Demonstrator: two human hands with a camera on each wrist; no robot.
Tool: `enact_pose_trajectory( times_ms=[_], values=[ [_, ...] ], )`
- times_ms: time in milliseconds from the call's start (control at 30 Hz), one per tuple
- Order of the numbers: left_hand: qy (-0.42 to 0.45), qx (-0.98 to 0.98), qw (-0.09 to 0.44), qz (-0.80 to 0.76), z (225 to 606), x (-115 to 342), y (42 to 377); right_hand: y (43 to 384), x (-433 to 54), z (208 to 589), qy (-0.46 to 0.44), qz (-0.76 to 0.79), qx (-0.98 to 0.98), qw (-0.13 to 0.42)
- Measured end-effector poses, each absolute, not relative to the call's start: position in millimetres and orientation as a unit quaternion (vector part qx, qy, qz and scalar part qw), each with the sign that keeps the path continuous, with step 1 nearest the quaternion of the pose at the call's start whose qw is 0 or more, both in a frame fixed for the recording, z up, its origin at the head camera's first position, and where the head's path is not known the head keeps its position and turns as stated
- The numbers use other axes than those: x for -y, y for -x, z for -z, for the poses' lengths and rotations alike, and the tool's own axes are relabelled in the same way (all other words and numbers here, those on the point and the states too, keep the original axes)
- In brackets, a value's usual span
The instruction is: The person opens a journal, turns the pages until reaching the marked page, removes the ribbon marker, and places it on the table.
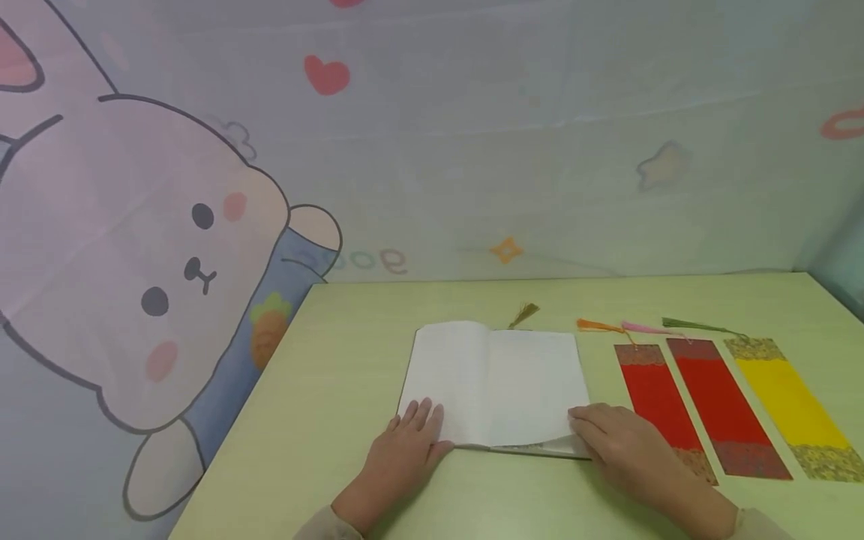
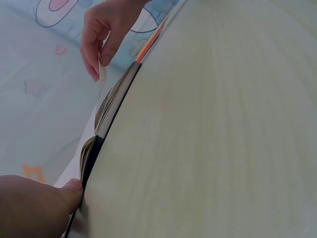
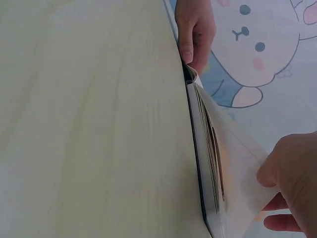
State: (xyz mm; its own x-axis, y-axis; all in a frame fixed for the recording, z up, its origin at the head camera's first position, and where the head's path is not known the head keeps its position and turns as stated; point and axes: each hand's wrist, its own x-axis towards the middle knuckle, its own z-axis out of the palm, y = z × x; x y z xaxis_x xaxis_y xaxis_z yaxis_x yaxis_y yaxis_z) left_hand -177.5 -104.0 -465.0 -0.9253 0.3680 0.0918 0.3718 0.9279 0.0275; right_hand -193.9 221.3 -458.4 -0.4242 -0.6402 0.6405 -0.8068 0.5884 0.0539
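An open book (image 1: 445, 367) with blank white pages lies on the table. My left hand (image 1: 403, 459) rests on its left page with fingers spread, and in the left wrist view the thumb lies along the book's lower edge. At the lower right corner, my right hand (image 1: 628, 454) pinches a page (image 3: 242, 158) between thumb and fingers. That page's corner is lifted and bent away from the stack below. A patterned edge shows beneath the raised page. An olive tassel (image 1: 523, 315) sticks out past the book's top edge.
Right of the book lie a red bookmark (image 1: 652, 394) with an orange tassel, a second red bookmark (image 1: 721, 397) with a pink tassel, and a yellow bookmark (image 1: 786, 397) with a green tassel. Behind the pale table (image 1: 304, 420) hangs a printed cloth (image 1: 472, 150).
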Motion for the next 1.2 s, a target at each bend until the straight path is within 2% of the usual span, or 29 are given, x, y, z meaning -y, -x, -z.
enact_pose_trajectory(
  times_ms=[133, 400, 800, 1200],
  values=[
    [0.193, 0.98, 0.037, 0.025, 463.0, 106.5, 177.6, 193.8, -215.7, 455.9, -0.426, -0.142, 0.82, 0.356],
    [0.192, 0.981, 0.029, 0.025, 462.2, 108.0, 178.7, 193.8, -210.1, 447.9, -0.387, -0.15, 0.836, 0.357],
    [0.189, 0.98, 0.05, 0.037, 457.8, 107.4, 177.9, 197.6, -196.4, 440.2, -0.392, -0.171, 0.779, 0.458],
    [0.19, 0.979, 0.072, 0.026, 452.8, 107.6, 175.3, 198.3, -175.7, 432.2, -0.427, -0.218, 0.738, 0.475]
  ],
)
